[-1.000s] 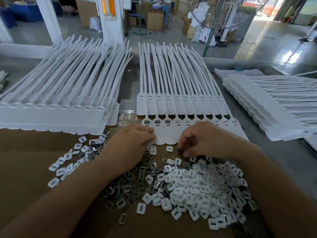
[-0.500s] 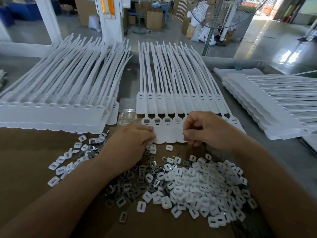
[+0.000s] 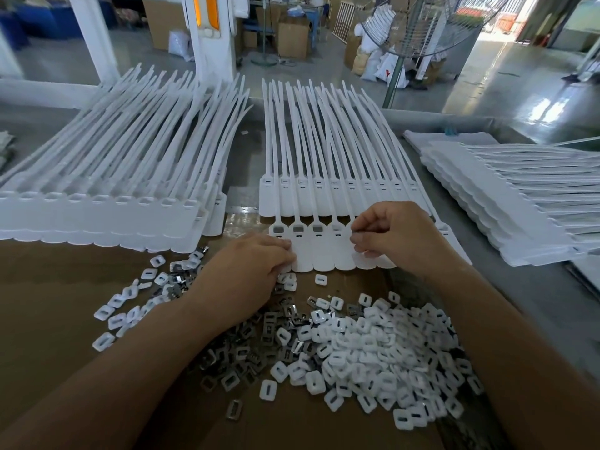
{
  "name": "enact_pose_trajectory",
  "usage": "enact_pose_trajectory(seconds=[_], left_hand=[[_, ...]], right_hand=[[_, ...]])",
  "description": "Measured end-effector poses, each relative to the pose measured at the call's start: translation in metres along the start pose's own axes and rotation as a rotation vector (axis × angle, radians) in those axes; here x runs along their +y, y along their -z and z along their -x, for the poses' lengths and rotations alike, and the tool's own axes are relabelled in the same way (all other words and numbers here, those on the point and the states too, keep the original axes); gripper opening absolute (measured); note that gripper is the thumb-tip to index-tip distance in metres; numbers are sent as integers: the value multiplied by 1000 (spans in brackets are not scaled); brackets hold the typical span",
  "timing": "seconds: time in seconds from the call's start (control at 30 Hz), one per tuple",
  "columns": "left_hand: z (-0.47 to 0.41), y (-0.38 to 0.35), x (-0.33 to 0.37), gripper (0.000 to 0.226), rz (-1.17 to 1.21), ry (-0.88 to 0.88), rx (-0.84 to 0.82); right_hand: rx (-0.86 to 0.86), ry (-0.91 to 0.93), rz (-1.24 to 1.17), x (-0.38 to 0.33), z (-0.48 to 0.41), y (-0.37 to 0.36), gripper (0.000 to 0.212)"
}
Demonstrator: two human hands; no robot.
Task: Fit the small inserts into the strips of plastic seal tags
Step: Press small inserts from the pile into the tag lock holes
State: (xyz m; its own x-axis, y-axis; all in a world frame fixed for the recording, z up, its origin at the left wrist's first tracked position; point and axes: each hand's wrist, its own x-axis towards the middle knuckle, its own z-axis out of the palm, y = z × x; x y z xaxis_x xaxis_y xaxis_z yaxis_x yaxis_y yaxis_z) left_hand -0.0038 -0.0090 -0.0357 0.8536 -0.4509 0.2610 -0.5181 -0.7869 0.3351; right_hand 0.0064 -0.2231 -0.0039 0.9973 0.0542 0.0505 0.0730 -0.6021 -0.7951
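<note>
The left hand lies palm down on the left end of the nearest strip of seal tags, its grip released, fingertips pressing the strip down. The right hand is over the fifth tag head, its grip pinching a small insert. Grey fitted inserts show in three heads to its left. The loose pile of inserts lies on brown cardboard on the table, just nearer than the strip
</note>
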Motion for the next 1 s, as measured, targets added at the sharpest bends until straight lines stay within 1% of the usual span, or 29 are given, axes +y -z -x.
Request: enact_pose_trajectory(seconds=[0.1,0.23,0.3,0.43,0.57,0.7,0.83,1.0], left_hand=[[5,0,-2,29,-7,-2,-14],[5,2,-1,28,0,-18,-17],[4,2,-1,28,-2,-19,-19],[7,3,-2,27,-13,-19,-17],[7,3,-1,28,-10,-16,-17],[7,2,-2,28,-9,-11,-15],[8,2,-2,29,-11,-13,-15],[7,2,-2,28,-13,-16,-10]], right_hand=[[49,63,83,-2,-6,-3,22],[89,87,82,-6,-20,-8,20],[89,90,119,-4,-24,-13,17],[71,42,167,2,-28,-24,26],[72,29,210,5,-30,-27,19],[76,19,190,6,-29,-26,19],[72,17,209,7,-30,-27,11],[79,14,244,5,-31,-27,10]])
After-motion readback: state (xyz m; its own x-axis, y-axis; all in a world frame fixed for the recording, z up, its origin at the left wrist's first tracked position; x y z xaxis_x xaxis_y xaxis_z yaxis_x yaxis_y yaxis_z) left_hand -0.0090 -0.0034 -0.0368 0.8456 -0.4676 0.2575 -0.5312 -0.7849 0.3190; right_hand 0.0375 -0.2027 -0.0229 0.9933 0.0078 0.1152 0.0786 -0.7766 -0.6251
